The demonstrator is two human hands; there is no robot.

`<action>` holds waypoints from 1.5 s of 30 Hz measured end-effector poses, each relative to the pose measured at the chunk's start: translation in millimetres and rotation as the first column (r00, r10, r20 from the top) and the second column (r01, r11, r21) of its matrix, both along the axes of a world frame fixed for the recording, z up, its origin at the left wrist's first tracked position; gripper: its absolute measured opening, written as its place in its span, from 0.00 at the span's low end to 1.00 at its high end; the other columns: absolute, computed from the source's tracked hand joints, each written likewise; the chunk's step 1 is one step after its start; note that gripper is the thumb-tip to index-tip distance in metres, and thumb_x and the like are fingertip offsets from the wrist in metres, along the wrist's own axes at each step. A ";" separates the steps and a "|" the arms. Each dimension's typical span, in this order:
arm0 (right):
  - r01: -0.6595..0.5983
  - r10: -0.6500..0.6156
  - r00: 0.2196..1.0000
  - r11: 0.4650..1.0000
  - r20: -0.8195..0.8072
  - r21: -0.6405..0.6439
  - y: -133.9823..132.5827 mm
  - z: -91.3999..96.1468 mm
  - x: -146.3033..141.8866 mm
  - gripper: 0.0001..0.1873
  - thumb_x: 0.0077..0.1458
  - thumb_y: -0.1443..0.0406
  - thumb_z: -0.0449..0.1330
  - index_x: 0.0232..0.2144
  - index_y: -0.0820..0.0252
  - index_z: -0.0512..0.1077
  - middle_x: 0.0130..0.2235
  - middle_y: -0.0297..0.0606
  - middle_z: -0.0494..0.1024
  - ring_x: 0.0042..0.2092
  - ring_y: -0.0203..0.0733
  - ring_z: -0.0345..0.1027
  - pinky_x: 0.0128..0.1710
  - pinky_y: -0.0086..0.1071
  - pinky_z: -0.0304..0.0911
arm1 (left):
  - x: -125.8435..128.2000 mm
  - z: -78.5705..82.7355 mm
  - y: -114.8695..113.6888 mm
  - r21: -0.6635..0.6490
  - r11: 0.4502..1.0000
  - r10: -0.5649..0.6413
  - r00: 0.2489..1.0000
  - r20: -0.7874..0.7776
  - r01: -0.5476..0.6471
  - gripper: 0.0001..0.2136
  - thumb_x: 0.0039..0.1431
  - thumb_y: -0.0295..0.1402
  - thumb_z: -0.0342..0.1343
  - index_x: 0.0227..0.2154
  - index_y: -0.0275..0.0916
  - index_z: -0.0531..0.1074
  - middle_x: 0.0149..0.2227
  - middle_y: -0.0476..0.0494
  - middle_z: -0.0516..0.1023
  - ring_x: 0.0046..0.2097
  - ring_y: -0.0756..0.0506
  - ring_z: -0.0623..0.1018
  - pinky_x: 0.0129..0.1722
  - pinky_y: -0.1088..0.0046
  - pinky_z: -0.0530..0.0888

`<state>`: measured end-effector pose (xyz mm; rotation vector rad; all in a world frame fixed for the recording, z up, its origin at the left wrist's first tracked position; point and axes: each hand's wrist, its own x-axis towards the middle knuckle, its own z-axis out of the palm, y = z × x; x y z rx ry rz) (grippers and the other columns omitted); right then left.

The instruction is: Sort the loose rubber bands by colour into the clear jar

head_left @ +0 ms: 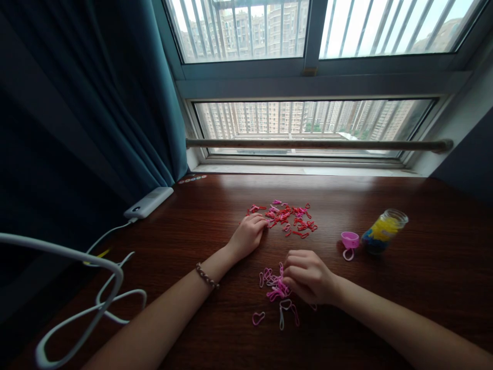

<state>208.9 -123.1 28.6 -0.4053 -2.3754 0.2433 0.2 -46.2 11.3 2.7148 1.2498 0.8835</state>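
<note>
My left hand (249, 234) rests on the dark wooden table (385, 308) with its fingers curled, touching the left edge of a scattered heap of red and pink rubber bands (288, 217). What its fingertips hold is hidden. My right hand (308, 276) is closed in a pinch at the right side of a smaller cluster of pink and pale bands (275, 289). A few loose bands (287, 311) lie just below that cluster. A beaded bracelet (207, 277) sits on my left wrist.
A small glass jar (385, 231) with yellow and blue contents lies tilted at the right, its pink lid (349, 240) beside it. A white power bank (148, 202) with a cable lies at the left by the blue curtain (96, 103). A white looped headset frame (88, 293) fills the lower left.
</note>
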 end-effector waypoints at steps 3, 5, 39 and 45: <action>-0.089 0.085 0.994 0.995 0.074 0.054 -4.9 -0.2 -2.8 0.12 0.57 0.64 0.50 0.23 0.60 0.66 0.22 0.36 0.67 0.24 0.37 0.57 0.25 0.32 0.55 | -1.2 -0.5 1.8 -0.009 1.000 0.011 1.000 0.019 -0.011 0.06 0.55 0.26 0.50 0.34 0.39 0.71 0.38 0.43 0.74 0.45 0.44 0.70 0.48 0.63 0.67; -0.095 0.090 0.993 0.994 0.082 0.053 -5.1 0.4 -2.9 0.12 0.57 0.64 0.51 0.23 0.60 0.67 0.22 0.36 0.67 0.24 0.37 0.57 0.24 0.32 0.54 | -2.4 -0.6 2.8 -0.025 0.999 0.021 0.999 0.028 -0.020 0.04 0.54 0.27 0.51 0.31 0.38 0.71 0.37 0.43 0.74 0.44 0.45 0.71 0.47 0.64 0.67; 0.444 -0.528 0.827 0.824 -0.193 -0.351 48.1 -17.8 16.8 0.15 0.61 0.64 0.46 0.33 0.58 0.72 0.37 0.40 0.74 0.43 0.44 0.64 0.46 0.39 0.58 | -5.2 6.9 16.2 -0.445 0.776 0.451 0.100 0.887 0.448 0.12 0.40 0.29 0.64 0.30 0.34 0.70 0.29 0.49 0.75 0.30 0.53 0.76 0.36 0.76 0.72; 0.490 -0.521 0.853 0.820 -0.030 -0.296 54.4 -29.1 15.5 0.17 0.60 0.63 0.45 0.46 0.59 0.68 0.49 0.40 0.70 0.56 0.48 0.50 0.55 0.47 0.50 | 0.8 15.8 1.7 -0.515 0.589 0.406 0.322 0.855 0.624 0.09 0.42 0.29 0.63 0.28 0.33 0.71 0.27 0.48 0.74 0.28 0.54 0.74 0.31 0.78 0.71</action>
